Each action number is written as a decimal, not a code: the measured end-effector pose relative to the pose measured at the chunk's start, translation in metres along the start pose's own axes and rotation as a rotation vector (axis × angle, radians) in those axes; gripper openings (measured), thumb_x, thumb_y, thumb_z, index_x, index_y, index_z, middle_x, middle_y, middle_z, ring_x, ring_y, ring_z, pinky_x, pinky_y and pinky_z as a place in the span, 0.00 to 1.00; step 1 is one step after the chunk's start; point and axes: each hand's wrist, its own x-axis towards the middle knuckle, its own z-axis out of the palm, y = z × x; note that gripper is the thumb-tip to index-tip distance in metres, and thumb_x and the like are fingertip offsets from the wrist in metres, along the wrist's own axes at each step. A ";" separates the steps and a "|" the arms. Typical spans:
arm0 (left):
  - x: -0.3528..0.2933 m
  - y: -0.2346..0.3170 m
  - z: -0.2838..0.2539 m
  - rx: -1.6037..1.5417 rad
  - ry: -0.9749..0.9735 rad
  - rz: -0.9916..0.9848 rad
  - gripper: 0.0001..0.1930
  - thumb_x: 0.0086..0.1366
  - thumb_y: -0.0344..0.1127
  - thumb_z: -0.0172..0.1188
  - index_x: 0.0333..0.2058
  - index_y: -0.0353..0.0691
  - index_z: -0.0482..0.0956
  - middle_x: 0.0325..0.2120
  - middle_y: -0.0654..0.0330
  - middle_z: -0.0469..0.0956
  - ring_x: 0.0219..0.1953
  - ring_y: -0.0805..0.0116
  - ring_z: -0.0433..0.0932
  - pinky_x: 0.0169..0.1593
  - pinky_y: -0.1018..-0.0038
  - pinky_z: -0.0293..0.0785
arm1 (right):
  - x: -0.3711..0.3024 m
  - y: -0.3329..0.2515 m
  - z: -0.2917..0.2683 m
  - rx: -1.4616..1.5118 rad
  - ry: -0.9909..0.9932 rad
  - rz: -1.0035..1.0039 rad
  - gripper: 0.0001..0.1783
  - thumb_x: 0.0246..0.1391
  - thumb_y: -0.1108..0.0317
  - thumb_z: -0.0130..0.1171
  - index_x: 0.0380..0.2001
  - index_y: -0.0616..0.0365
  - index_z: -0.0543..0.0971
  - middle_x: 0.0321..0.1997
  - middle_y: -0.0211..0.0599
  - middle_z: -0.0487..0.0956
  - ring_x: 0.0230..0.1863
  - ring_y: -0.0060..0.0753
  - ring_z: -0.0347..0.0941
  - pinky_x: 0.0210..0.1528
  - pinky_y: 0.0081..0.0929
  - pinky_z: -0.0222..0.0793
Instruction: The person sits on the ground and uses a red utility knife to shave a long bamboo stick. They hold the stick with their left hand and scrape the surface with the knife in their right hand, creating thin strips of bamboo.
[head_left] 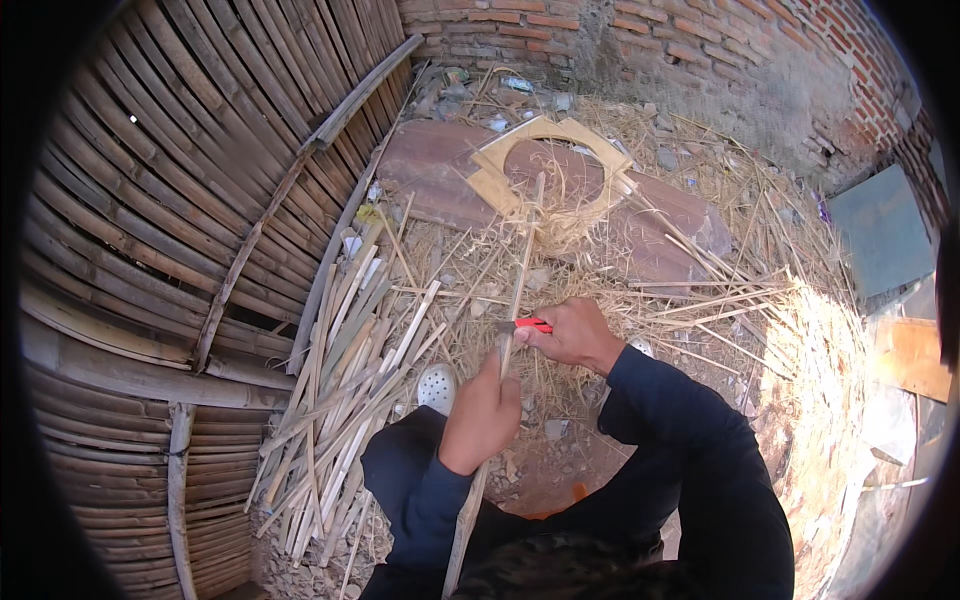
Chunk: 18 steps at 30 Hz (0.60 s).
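My left hand [484, 415] is closed around a long bamboo strip [524, 250]. The strip slants from near my lap up and away, its far end lying over the wooden frame's near side. In my right hand [577, 335] is a red-handled knife [533, 325], fingers wrapped round the handle. Its short blade meets the strip just beyond my left fingertips. Fine shavings [560, 225] lie in a tangle around the strip's far end.
Loose bamboo strips [345, 375] are heaped at my left, with more strips [690, 305] at right. A pale wooden frame with a round opening [487, 157] rests on a brown sheet [425, 170]. A bamboo wall [180, 200] stands left, a brick wall [680, 45] behind.
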 end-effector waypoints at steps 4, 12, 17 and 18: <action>-0.005 0.015 0.003 -0.009 -0.065 -0.001 0.25 0.64 0.32 0.47 0.58 0.26 0.61 0.25 0.36 0.75 0.31 0.35 0.76 0.36 0.52 0.70 | 0.030 0.064 -0.022 -0.159 0.122 0.192 0.39 0.54 0.28 0.44 0.21 0.54 0.83 0.15 0.48 0.75 0.22 0.52 0.76 0.27 0.44 0.71; -0.003 0.005 0.001 -0.074 -0.036 -0.008 0.26 0.64 0.31 0.47 0.60 0.32 0.60 0.25 0.36 0.75 0.31 0.37 0.76 0.36 0.53 0.69 | 0.011 0.014 -0.009 -0.036 0.037 0.084 0.39 0.54 0.28 0.44 0.21 0.54 0.83 0.17 0.49 0.77 0.24 0.53 0.76 0.27 0.45 0.71; -0.009 0.012 0.004 -0.008 -0.125 -0.056 0.23 0.66 0.31 0.47 0.60 0.33 0.62 0.28 0.41 0.74 0.32 0.47 0.76 0.39 0.60 0.70 | 0.030 0.055 -0.023 -0.190 0.127 0.157 0.39 0.53 0.28 0.46 0.20 0.54 0.83 0.17 0.47 0.77 0.23 0.51 0.77 0.29 0.44 0.72; -0.009 0.014 0.006 -0.008 -0.134 -0.060 0.25 0.65 0.31 0.47 0.60 0.33 0.60 0.27 0.38 0.75 0.32 0.42 0.76 0.38 0.56 0.70 | 0.032 0.059 -0.022 -0.174 0.181 0.251 0.39 0.52 0.27 0.46 0.20 0.55 0.83 0.17 0.47 0.77 0.23 0.51 0.77 0.29 0.44 0.72</action>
